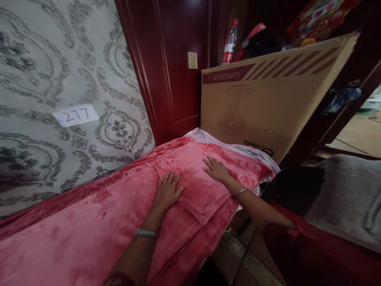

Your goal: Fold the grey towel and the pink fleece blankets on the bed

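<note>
Pink blanket (104,222) spread over striped sheet (208,137), pretty much to its far edge, cardboard box (268,103) just past that. Left hand (168,191) and right hand (217,170) both flat on blanket, fingers spread, gripping nothing.

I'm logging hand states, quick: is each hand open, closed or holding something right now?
Left hand: open, palm down on the pink blanket, holding nothing.
Right hand: open, palm down on it too, holding nothing.

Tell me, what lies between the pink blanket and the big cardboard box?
In the head view, a strip of striped cloth shows between the pink blanket and the cardboard box. Whether the cloth touches the box, I can't tell.
</note>
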{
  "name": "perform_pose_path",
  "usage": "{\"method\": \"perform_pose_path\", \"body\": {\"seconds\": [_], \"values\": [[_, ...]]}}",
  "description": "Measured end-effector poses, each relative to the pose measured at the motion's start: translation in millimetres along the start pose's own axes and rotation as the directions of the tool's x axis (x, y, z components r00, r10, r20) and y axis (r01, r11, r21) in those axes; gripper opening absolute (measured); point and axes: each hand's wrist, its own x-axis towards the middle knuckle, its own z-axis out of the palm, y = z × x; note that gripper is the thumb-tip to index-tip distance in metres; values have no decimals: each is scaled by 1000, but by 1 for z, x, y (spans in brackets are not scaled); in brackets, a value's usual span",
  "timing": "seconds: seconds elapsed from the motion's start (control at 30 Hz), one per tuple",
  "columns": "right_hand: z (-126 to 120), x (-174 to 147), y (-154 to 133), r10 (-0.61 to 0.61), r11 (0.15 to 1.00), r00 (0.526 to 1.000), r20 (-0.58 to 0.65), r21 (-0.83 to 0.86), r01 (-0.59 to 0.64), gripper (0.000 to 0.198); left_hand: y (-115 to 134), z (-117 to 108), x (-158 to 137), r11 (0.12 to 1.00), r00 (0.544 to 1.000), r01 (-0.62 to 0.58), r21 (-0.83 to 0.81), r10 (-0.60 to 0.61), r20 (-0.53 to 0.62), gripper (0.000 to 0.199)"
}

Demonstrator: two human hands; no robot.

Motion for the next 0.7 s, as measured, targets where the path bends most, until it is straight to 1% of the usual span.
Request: {"method": "perform_pose_path", "body": {"seconds": [0.07,0.17,0.23,0.3,0.33,0.4,0.47,0.5,0.53,0.57,0.6,0.63,0.7], "values": [[4,1,2,26,1000,1000,-5,16,-26,60,-1,0,0,1000,1000,2,-9,-2,-4,58],[5,1,-1,29,999,1000,-11,17,-29,59,-1,-1,2,1000,1000,-2,-28,1,-9,58],[5,-1,-2,39,999,999,-18,16,-38,59,-2,0,2,999,998,20,-37,-22,-56,58],[3,-2,-2,48,999,999,-18,17,-48,59,-3,2,0,996,988,83,-45,-88,-127,58],[1,-1,-1,52,998,999,-6,18,-52,59,-4,3,0,992,981,113,-50,-119,-154,58],[-5,1,-3,72,997,997,38,22,-73,59,-6,6,-1,989,974,136,-63,-146,-173,57],[-14,4,-12,97,995,993,63,20,-98,60,-8,8,0,990,976,119,-77,-131,-175,55],[-18,7,-21,87,996,995,55,15,-88,60,-8,8,0,990,975,111,-87,-125,-184,55],[-21,9,-33,49,999,998,36,9,-49,61,-8,8,1,989,972,109,-102,-127,-197,54],[-23,12,-46,-20,1000,1000,15,4,20,61,-8,7,1,986,968,113,-120,-137,-210,54],[-23,15,-61,-116,993,993,3,1,116,60,-8,6,1,983,964,122,-141,-151,-220,55],[-21,19,-75,-222,975,975,9,8,222,59,-8,5,1,979,962,130,-160,-164,-219,55],[-14,30,-96,-409,912,911,52,32,408,58,-8,2,0,975,971,126,-181,-159,-180,56]]}}
